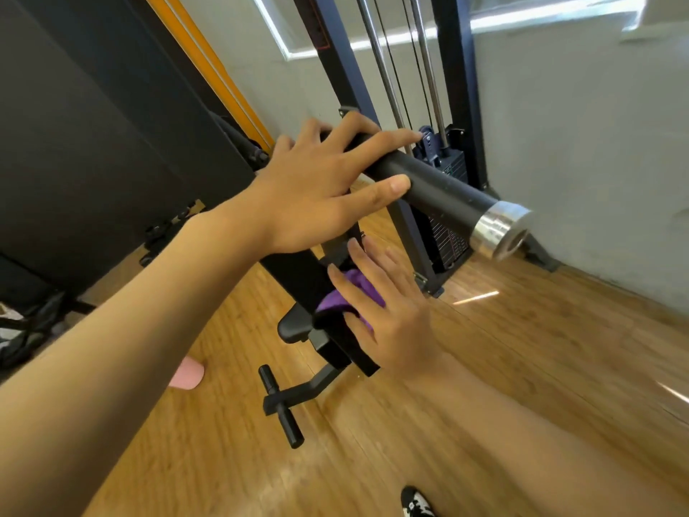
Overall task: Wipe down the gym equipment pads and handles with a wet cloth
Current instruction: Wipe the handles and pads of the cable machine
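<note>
A black roller pad point(443, 190) with a silver end cap point(501, 231) sticks out toward me from the gym machine. My left hand point(317, 188) rests on top of the roller, fingers spread over it and the thumb along its near side. Below it, my right hand point(387, 307) presses a purple cloth point(332, 302) flat against the black arm point(298, 278) of the machine, fingers straight. A small black seat pad point(294, 326) shows under the cloth. Most of the cloth is hidden under my fingers.
A black footrest bar point(281, 404) juts out low over the wooden floor point(522, 348). The weight stack frame point(453, 169) with guide rods and cables stands behind by the grey wall. A dark panel point(93, 143) fills the left. My shoe point(417, 503) is at the bottom.
</note>
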Action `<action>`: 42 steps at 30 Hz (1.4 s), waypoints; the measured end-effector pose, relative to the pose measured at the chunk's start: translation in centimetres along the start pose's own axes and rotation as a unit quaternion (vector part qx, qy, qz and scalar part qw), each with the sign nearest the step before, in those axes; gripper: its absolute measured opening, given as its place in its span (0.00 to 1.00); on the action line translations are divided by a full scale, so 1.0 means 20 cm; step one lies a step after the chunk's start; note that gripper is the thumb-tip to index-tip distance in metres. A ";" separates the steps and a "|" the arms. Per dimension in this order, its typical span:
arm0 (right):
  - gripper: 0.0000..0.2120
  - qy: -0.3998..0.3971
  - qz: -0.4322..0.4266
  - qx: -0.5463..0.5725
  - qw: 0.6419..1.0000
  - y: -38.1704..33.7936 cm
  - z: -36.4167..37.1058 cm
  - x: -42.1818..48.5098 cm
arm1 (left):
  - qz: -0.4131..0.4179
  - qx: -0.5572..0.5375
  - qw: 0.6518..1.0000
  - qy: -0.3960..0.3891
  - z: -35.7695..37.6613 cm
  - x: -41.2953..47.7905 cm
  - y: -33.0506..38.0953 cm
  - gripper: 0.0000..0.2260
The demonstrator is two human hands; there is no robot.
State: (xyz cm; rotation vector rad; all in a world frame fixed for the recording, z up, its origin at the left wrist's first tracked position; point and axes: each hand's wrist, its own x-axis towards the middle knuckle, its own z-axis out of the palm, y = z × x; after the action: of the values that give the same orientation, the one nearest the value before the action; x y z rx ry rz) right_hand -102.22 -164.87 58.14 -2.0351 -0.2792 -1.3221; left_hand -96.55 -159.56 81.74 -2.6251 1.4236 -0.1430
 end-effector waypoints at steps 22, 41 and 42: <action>0.24 0.071 0.043 0.033 0.996 0.14 0.16 -0.25 | -0.007 0.018 0.999 0.029 0.06 0.04 -0.05 0.29; 0.45 0.048 0.068 -0.004 0.997 0.21 0.25 -0.57 | -0.026 -0.005 1.000 0.016 0.04 0.05 -0.05 0.29; 0.41 0.075 0.060 0.020 0.995 0.17 0.24 -0.42 | -0.028 -0.005 0.999 0.016 0.04 0.06 -0.06 0.29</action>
State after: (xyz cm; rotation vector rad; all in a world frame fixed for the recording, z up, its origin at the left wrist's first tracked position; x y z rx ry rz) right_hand -100.86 -162.74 48.22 -1.8778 -0.1134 -1.3739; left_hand -94.81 -159.86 81.12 -2.6846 1.3650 -0.1858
